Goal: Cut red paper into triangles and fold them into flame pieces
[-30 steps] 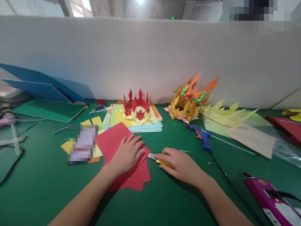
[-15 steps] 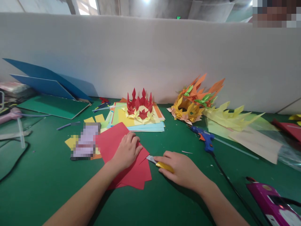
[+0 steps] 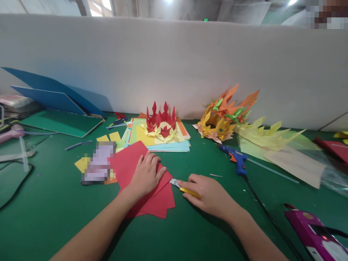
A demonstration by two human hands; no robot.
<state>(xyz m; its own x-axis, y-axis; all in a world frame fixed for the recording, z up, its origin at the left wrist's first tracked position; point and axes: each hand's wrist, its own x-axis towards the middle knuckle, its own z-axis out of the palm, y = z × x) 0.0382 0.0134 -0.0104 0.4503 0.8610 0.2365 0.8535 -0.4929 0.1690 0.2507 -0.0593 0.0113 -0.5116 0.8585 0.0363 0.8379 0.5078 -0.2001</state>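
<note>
My left hand (image 3: pixel 146 175) lies flat, fingers spread, pressing down on a folded stack of red paper (image 3: pixel 129 163) on the green table. My right hand (image 3: pixel 209 194) is closed around a yellow utility knife (image 3: pixel 187 191), whose metal blade tip touches the right edge of the red paper just beside my left fingers.
Behind the red paper lies a pile of coloured sheets (image 3: pixel 178 145) bearing a red and yellow paper crown (image 3: pixel 161 125). An orange and yellow paper crown (image 3: pixel 224 116) and pale yellow folded pieces (image 3: pixel 268 136) sit to the right. A blue glue gun (image 3: pixel 236 159) with a black cord, a magenta device (image 3: pixel 312 230), and green and blue boards (image 3: pixel 59 121) surround the work area.
My left hand shifted slightly on the red paper, its fingers curling then spreading flat again. The knife stayed at the paper's right edge. The view moved a little.
</note>
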